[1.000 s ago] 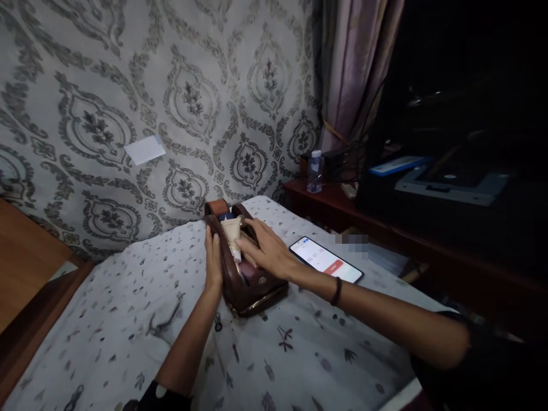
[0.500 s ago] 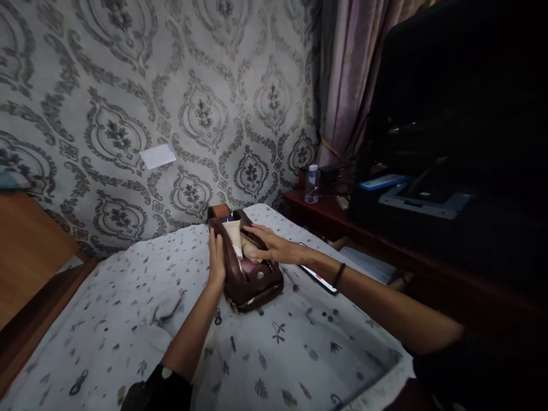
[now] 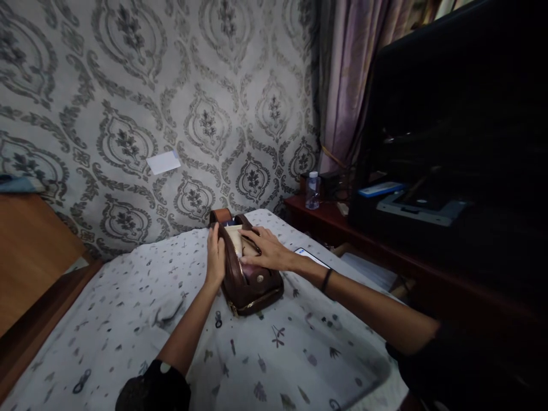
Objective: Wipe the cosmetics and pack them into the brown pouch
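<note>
A brown leather handbag (image 3: 252, 294) lies unzipped on the bed, its strap towards the wall. My left hand (image 3: 215, 260) holds the bag's left side, fingers pointing up along the wall of the bag. Over the opening is my right hand (image 3: 269, 251), thumb and forefinger spread apart, fingertips touching the things inside. A cream-coloured tube (image 3: 233, 233) stands in the bag, partly covered by the right fingers. Beside it is a beige item that I cannot make out. A phone (image 3: 310, 258) with a lit screen lies right of the bag, partly behind my right wrist.
The bed (image 3: 171, 274) has a white patterned sheet. On the right, a dark red desk (image 3: 295, 202) carries a clear bottle (image 3: 312, 191) and a blue-and-white box (image 3: 381, 189). A wooden panel (image 3: 34, 245) stands on the left. Patterned wallpaper (image 3: 240, 114) closes off the back.
My right hand has moved slightly left over the opening, its fingers now nearer the cream tube and covering more of it. The left hand stays on the bag. The view has shifted a little.
</note>
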